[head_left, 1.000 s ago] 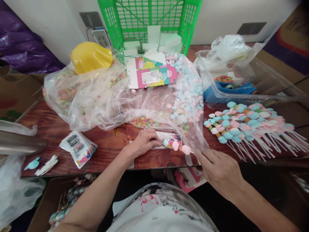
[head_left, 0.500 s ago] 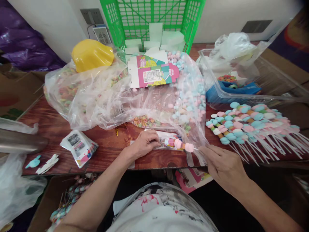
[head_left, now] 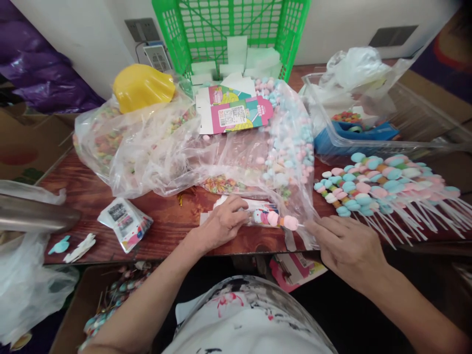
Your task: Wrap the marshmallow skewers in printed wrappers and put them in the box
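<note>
A skewer of pink and colored candies (head_left: 290,222) lies sideways near the table's front edge, its left part inside a small clear printed bag (head_left: 260,217). My right hand (head_left: 348,246) is closed on the skewer's white stick at its right end. Closed fingers of my left hand (head_left: 228,221) pinch the left end of the printed bag. More flat bags lie behind it, partly under my left hand. To the right rests a pile of finished-looking candy skewers (head_left: 391,184) with white sticks pointing to the front right.
Behind the hands lie large clear bags of candy (head_left: 147,152), a printed box (head_left: 232,115) and a green crate (head_left: 236,19). A clear bin (head_left: 368,142) stands back right. Stacked printed bags (head_left: 125,223), white gloves (head_left: 80,248) and a metal cylinder (head_left: 37,214) are left.
The view has shifted slightly. The skewer and the printed bag lie a little farther right, and my left hand has moved slightly right with its fingers still at the bag.
</note>
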`<state>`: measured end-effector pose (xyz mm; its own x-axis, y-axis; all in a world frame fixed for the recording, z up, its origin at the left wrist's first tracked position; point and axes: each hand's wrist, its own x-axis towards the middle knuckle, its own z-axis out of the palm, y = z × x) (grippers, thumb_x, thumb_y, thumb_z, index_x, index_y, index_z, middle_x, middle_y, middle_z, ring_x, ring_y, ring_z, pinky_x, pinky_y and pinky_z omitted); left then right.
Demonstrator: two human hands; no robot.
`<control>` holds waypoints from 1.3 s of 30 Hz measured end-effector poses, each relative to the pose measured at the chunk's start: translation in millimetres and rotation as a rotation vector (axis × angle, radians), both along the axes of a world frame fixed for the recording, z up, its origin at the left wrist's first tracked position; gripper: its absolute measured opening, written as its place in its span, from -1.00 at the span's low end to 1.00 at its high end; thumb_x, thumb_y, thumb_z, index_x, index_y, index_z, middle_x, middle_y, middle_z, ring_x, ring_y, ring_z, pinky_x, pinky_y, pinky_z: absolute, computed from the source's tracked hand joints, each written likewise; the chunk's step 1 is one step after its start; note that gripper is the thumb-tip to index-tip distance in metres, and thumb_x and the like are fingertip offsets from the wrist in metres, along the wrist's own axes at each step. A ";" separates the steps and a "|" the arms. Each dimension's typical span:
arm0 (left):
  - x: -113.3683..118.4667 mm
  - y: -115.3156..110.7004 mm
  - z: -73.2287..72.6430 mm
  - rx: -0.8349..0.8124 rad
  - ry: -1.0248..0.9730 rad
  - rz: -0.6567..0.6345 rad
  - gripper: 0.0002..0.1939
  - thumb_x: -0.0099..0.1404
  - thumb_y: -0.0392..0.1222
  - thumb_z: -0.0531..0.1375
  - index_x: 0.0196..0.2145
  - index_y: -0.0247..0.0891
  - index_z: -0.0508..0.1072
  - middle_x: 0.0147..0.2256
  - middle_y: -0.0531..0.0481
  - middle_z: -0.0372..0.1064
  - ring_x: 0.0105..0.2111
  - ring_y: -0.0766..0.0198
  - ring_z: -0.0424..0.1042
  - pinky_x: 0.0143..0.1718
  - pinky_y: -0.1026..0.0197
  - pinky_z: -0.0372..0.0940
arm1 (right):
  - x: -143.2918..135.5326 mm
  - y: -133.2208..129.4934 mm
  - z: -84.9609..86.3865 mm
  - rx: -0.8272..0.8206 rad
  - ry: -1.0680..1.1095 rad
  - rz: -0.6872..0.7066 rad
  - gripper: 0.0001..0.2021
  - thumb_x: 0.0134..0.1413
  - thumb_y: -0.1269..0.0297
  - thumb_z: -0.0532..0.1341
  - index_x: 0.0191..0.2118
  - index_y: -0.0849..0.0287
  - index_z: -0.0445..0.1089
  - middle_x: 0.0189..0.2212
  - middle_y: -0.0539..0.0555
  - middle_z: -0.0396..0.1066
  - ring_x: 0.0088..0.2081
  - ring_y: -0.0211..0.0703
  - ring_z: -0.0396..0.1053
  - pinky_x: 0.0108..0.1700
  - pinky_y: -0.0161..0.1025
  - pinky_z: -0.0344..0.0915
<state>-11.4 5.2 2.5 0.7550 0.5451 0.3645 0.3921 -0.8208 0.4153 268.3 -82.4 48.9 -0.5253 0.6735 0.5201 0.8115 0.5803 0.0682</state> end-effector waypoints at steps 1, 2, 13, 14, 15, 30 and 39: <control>1.3 -1.5 2.7 -0.020 -0.016 -0.014 -0.80 0.31 -0.39 0.03 -0.38 -0.28 0.42 -0.24 -0.16 0.39 -0.19 0.19 0.31 -0.16 0.14 0.24 | 0.4 -1.0 -1.3 0.011 -0.005 0.013 -0.72 0.06 0.57 0.05 -0.15 0.24 0.39 -0.44 0.09 0.44 -0.39 -0.16 0.34 -0.34 -0.21 0.18; 2.5 -2.9 5.1 -0.047 -0.038 -0.026 -0.80 0.31 -0.39 0.03 -0.39 -0.28 0.41 -0.25 -0.16 0.41 -0.20 0.20 0.33 -0.16 0.15 0.25 | 0.8 -2.1 -2.8 0.021 -0.002 0.024 -0.70 0.06 0.58 0.05 -0.13 0.23 0.39 -0.44 0.08 0.44 -0.39 -0.16 0.33 -0.33 -0.21 0.19; 0.5 -19.2 31.1 -0.736 -0.361 0.053 -0.83 0.24 -0.24 0.21 -0.50 -0.31 0.35 -0.19 -0.17 0.51 -0.24 0.25 0.47 -0.22 0.25 0.30 | 28.1 -8.4 -10.4 0.103 0.110 0.114 -0.60 0.07 0.59 0.06 0.02 0.18 0.32 -0.34 0.10 0.49 -0.32 -0.17 0.39 -0.25 -0.20 0.30; 1.6 -21.2 31.9 -0.779 -0.365 0.053 -0.82 0.22 -0.25 0.22 -0.50 -0.31 0.35 -0.19 -0.18 0.51 -0.23 0.24 0.47 -0.23 0.26 0.30 | 28.9 -9.9 -10.5 0.114 0.108 0.112 -0.60 0.07 0.59 0.07 0.03 0.18 0.32 -0.33 0.11 0.50 -0.32 -0.16 0.39 -0.25 -0.19 0.31; 3.1 -23.0 31.9 -0.815 -0.373 0.063 -0.82 0.21 -0.25 0.23 -0.51 -0.32 0.35 -0.18 -0.18 0.51 -0.22 0.23 0.46 -0.24 0.26 0.29 | 28.8 -11.7 -10.3 0.132 0.104 0.111 -0.60 0.07 0.59 0.08 0.03 0.19 0.32 -0.33 0.12 0.50 -0.32 -0.15 0.38 -0.25 -0.18 0.31; 29.6 -40.7 36.8 -0.776 -0.006 -0.037 -0.62 0.23 -0.06 0.24 -0.03 -0.25 0.42 -0.22 0.01 0.44 -0.24 0.22 0.39 -0.20 0.26 0.26 | 20.0 -24.2 -9.2 0.199 0.050 0.153 -0.66 0.08 0.54 0.11 0.00 0.27 0.36 -0.32 0.16 0.50 -0.37 -0.14 0.32 -0.32 -0.17 0.22; 36.0 -42.7 37.8 -0.545 0.194 0.119 -0.76 0.30 -0.06 0.13 -0.16 -0.25 0.38 -0.26 -0.03 0.42 -0.29 0.18 0.38 -0.25 0.22 0.22 | 8.2 -13.8 13.4 -0.129 -0.036 0.078 -0.72 -0.02 0.63 0.01 -0.30 0.19 0.36 -0.54 -0.01 0.36 -0.51 -0.21 0.24 -0.41 -0.22 0.06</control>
<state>24.6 -37.5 40.3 0.7019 0.7003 -0.1301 0.5793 -0.4550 0.6763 276.5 -96.2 62.4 -0.5956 0.6897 0.4119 0.7620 0.6473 0.0179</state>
